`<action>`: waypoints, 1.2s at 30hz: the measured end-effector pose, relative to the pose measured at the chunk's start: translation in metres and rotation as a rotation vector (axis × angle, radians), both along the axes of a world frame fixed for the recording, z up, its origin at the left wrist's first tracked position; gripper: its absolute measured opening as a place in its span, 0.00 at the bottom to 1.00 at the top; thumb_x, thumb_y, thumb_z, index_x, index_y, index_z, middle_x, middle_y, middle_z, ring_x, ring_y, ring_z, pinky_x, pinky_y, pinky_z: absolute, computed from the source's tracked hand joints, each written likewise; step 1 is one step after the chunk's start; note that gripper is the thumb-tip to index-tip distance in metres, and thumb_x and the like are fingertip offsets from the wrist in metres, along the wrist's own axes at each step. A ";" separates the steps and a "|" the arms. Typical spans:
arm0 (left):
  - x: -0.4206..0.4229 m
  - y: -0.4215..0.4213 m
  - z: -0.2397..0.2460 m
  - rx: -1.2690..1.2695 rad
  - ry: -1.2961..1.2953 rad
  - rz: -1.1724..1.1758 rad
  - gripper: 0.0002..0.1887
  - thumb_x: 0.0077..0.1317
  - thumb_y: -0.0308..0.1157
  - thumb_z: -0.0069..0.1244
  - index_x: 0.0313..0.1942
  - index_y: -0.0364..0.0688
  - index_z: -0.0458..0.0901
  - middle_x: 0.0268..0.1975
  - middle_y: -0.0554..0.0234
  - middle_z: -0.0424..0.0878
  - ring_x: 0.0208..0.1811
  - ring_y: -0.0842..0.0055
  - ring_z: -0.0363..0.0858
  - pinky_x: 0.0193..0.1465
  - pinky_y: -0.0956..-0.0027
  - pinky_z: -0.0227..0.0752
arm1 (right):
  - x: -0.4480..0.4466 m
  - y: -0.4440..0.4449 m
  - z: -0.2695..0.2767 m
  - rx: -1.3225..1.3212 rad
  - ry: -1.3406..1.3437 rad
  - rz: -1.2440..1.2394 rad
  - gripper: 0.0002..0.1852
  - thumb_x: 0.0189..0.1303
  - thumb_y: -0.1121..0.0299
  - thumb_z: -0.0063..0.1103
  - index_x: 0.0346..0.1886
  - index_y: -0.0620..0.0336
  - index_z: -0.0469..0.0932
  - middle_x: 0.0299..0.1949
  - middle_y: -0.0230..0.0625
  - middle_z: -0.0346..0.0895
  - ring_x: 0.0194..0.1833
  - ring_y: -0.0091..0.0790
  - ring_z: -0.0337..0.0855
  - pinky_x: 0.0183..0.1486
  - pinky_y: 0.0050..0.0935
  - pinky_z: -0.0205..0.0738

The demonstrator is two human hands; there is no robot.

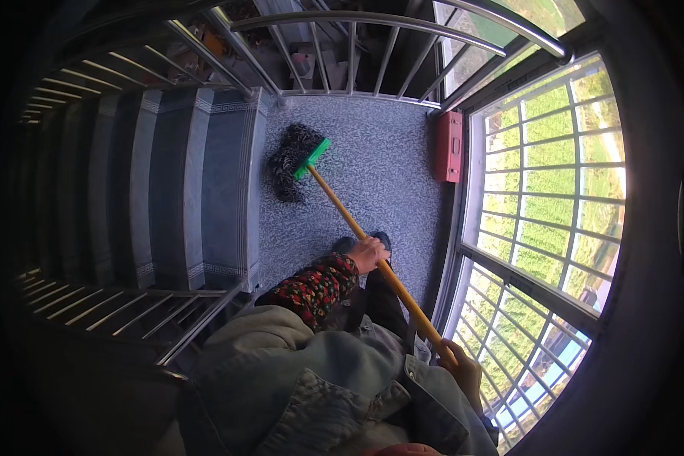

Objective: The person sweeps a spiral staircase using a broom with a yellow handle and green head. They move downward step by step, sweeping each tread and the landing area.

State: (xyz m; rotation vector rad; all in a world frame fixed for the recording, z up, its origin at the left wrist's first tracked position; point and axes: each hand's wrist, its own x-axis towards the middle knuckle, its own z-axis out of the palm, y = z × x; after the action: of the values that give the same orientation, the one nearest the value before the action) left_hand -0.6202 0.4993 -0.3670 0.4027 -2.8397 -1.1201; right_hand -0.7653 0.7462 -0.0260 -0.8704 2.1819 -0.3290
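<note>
My left hand (368, 255) is closed around the middle of a yellow mop handle (343, 210), its arm in a dark floral sleeve. Lower right, my right hand (459, 360) grips the handle near its upper end. The handle runs up and to the left to a green mop clamp (312, 159). Dark grey mop strands (292, 162) lie spread on the speckled landing floor (387, 171), close to the edge by the steps. My dark shoes stand below the mop, partly hidden by my left hand and the handle.
Steps with patterned edges (222, 188) adjoin the landing on the left. Metal railings (351, 60) border the top and lower left. A red metal box (449, 146) rests against the right wall, beside a barred window (547, 171). Various items lie beyond the top railing.
</note>
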 end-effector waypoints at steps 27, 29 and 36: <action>0.026 0.326 0.049 0.106 -0.172 -0.801 0.04 0.58 0.32 0.50 0.32 0.52 0.82 0.32 0.63 0.85 0.40 0.62 0.85 0.50 0.54 0.68 | 0.175 0.295 0.071 0.240 -0.082 -0.602 0.28 0.52 0.70 0.71 0.59 0.46 0.77 0.41 0.40 0.86 0.42 0.33 0.88 0.44 0.29 0.79; 0.026 0.355 0.066 0.136 -0.173 -0.923 0.05 0.57 0.32 0.50 0.33 0.52 0.82 0.32 0.63 0.85 0.41 0.62 0.85 0.49 0.55 0.69 | 0.206 0.334 0.081 0.345 -0.146 -0.766 0.24 0.55 0.72 0.70 0.58 0.49 0.78 0.35 0.36 0.84 0.37 0.24 0.84 0.40 0.25 0.76; 0.014 0.316 0.033 0.149 -0.121 -0.966 0.03 0.57 0.33 0.51 0.31 0.54 0.81 0.29 0.67 0.83 0.39 0.64 0.83 0.46 0.56 0.70 | 0.222 0.312 0.033 0.053 -0.212 -0.853 0.23 0.59 0.75 0.67 0.60 0.53 0.77 0.36 0.31 0.83 0.37 0.19 0.80 0.40 0.19 0.73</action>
State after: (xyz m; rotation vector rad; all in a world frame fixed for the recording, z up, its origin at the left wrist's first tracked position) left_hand -0.6060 0.8151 -0.3337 -1.0480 -3.0796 -1.4264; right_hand -0.5428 1.0581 0.0072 0.1718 2.2349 -0.7249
